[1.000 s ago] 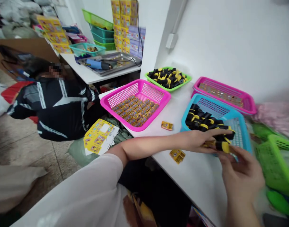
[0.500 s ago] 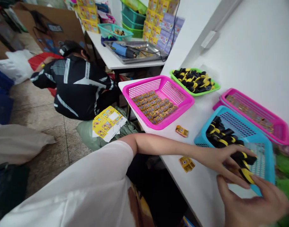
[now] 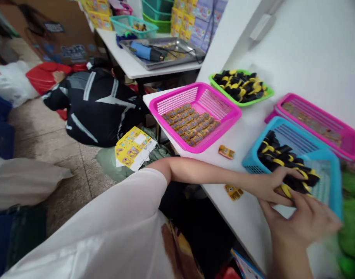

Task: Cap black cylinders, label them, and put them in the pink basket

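Note:
My left hand [image 3: 274,184] reaches over the near edge of the blue basket [image 3: 336,186], its fingers closed around a small black-and-yellow plastic piece [image 3: 286,190]. My right hand [image 3: 307,219] meets it from below, its fingertips pinching the same piece; part of it is hidden by the fingers. Behind them, more black-and-yellow pieces [image 3: 278,157] lie heaped in the blue basket. On the white table beside my left forearm are a printed yellow sleeve [image 3: 226,152] and a few more sleeves [image 3: 233,192], partly covered by the arm.
A pink basket [image 3: 195,149] holds rows of wrapped pieces. Behind stand a green basket [image 3: 243,104] of black-and-yellow pieces and another pink basket [image 3: 319,112]. A heat gun [image 3: 147,51] lies on a metal tray [image 3: 150,66]. A person [image 3: 93,104] is bent low at the left.
My hands have come closer together, meeting at the black-and-yellow piece. The right hand has moved left and up. The view has shifted slightly.

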`<state>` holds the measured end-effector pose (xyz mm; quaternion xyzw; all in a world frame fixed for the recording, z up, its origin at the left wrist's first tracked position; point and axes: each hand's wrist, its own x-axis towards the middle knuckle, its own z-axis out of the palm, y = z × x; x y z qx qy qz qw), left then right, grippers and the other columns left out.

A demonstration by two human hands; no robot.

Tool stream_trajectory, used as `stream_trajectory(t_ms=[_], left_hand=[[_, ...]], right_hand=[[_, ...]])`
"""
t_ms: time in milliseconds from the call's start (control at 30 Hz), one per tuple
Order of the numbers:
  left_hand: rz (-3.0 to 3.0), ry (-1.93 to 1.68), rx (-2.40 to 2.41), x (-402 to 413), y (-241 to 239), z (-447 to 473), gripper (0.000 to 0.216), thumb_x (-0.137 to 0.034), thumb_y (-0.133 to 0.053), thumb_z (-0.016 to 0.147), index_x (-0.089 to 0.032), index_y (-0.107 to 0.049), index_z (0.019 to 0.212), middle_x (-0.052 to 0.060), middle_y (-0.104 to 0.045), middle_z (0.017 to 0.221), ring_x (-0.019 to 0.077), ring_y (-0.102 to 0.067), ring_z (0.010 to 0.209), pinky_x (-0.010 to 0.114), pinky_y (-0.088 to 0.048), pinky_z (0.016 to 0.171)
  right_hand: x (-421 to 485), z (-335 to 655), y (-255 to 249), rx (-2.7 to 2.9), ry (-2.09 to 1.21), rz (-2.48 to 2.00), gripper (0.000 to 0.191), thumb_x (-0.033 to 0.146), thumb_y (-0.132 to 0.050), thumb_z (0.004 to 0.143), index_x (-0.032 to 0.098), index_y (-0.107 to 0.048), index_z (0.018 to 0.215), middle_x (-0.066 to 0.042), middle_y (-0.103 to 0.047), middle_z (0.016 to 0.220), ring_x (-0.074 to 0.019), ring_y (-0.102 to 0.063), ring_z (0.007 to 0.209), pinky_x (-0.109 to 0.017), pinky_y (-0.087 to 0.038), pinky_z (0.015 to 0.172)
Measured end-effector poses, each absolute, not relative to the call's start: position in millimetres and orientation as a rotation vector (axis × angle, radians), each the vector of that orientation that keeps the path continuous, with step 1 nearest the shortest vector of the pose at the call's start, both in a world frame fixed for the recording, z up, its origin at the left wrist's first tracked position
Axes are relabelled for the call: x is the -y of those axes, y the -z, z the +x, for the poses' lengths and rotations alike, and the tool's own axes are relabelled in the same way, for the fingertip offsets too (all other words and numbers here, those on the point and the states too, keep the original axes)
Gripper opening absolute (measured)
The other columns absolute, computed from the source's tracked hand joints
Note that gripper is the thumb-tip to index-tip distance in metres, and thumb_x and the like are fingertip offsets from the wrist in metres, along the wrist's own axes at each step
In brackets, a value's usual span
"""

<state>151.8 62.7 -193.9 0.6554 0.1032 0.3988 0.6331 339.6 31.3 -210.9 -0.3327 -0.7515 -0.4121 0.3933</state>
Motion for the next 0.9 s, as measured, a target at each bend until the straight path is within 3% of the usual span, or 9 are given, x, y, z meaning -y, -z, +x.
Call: stream_trajectory(t_ms=[133, 200, 267, 367, 467, 633, 767, 900], left_hand=[[1.641, -1.017, -0.46, -58.5, 188.1, 147.9, 0.083, -0.016, -0.078, 0.076, -0.013, -0.032, 0.145, 0.014, -0.052, 0.13, 0.0103, -0.059, 0.08, 0.029, -0.055, 0.08], [1.661, -1.011, -0.539, -55.8, 187.9, 149.1, 0.08, -0.016, -0.073, 0.077, -0.014, -0.03, 0.144, 0.012, -0.055, 0.124, 0.0091, -0.056, 0.073, 0.027, -0.052, 0.075], [1.672, -1.023, -0.534, -54.6, 189.5, 150.4, 0.078, -0.018, -0.07, 0.077, -0.013, -0.028, 0.142, 0.004, -0.057, 0.104, 0.0094, -0.053, 0.067, 0.026, -0.048, 0.068], [1.675, -0.993, -0.358, -55.5, 190.1, 149.8, 0.074, -0.022, -0.069, 0.077, -0.014, -0.026, 0.138, -0.007, -0.048, 0.078, 0.0101, -0.048, 0.059, 0.025, -0.041, 0.059], [1.632, -0.856, -0.192, -57.4, 184.9, 144.5, 0.074, -0.027, -0.071, 0.079, -0.019, -0.025, 0.136, -0.013, -0.041, 0.067, 0.0092, -0.044, 0.05, 0.023, -0.034, 0.052], [1.604, -0.636, -0.006, -58.9, 176.5, 135.0, 0.075, -0.031, -0.077, 0.081, -0.026, -0.023, 0.133, -0.013, -0.045, 0.064, 0.0088, -0.046, 0.047, 0.022, -0.035, 0.05], [1.649, -0.689, -0.013, -63.7, 178.5, 135.6, 0.079, -0.034, -0.08, 0.079, -0.027, -0.023, 0.134, -0.013, -0.044, 0.069, 0.0071, -0.044, 0.049, 0.021, -0.033, 0.05], [1.75, -0.827, -0.027, -70.9, 177.9, 138.8, 0.08, -0.035, -0.082, 0.077, -0.028, -0.024, 0.131, -0.003, -0.058, 0.091, 0.0119, -0.062, 0.074, 0.023, -0.046, 0.064]], right_hand=[[-13.4, 323.2, 206.3, 1.943, 1.065, -0.904, 0.053, 0.048, -0.081, 0.076, 0.024, -0.064, 0.121, -0.01, -0.073, 0.096, -0.0323, -0.072, 0.091, -0.051, -0.061, 0.084], [-8.3, 315.6, 204.7, 1.969, 0.967, -0.95, 0.047, 0.045, -0.077, 0.083, 0.021, -0.065, 0.121, -0.012, -0.072, 0.101, -0.0293, -0.07, 0.093, -0.053, -0.06, 0.091], [-6.2, 311.8, 203.9, 1.955, 0.891, -0.966, 0.043, 0.046, -0.075, 0.087, 0.02, -0.067, 0.12, -0.013, -0.072, 0.104, -0.0283, -0.067, 0.1, -0.053, -0.059, 0.096], [-3.1, 312.5, 202.9, 1.972, 0.919, -1.023, 0.039, 0.053, -0.071, 0.09, 0.021, -0.07, 0.112, -0.012, -0.074, 0.102, -0.0267, -0.066, 0.101, -0.052, -0.059, 0.099], [1.7, 315.5, 202.7, 2.016, 0.917, -1.151, 0.039, 0.06, -0.065, 0.091, 0.024, -0.072, 0.105, -0.011, -0.076, 0.099, -0.0265, -0.067, 0.096, -0.056, -0.057, 0.102], [5.7, 315.2, 204.1, 2.086, 0.877, -1.111, 0.035, 0.06, -0.067, 0.09, 0.029, -0.073, 0.103, -0.007, -0.078, 0.097, -0.0255, -0.068, 0.093, -0.059, -0.052, 0.107], [2.5, 312.9, 200.4, 2.024, 0.965, -0.882, 0.026, 0.052, -0.065, 0.095, 0.031, -0.071, 0.108, -0.004, -0.078, 0.095, -0.022, -0.068, 0.094, -0.053, -0.051, 0.109], [-0.5, 319.5, 196.8, 2.027, 0.991, -0.946, 0.018, 0.046, -0.069, 0.095, 0.033, -0.071, 0.106, -0.001, -0.079, 0.099, -0.0201, -0.066, 0.095, -0.054, -0.045, 0.112]])
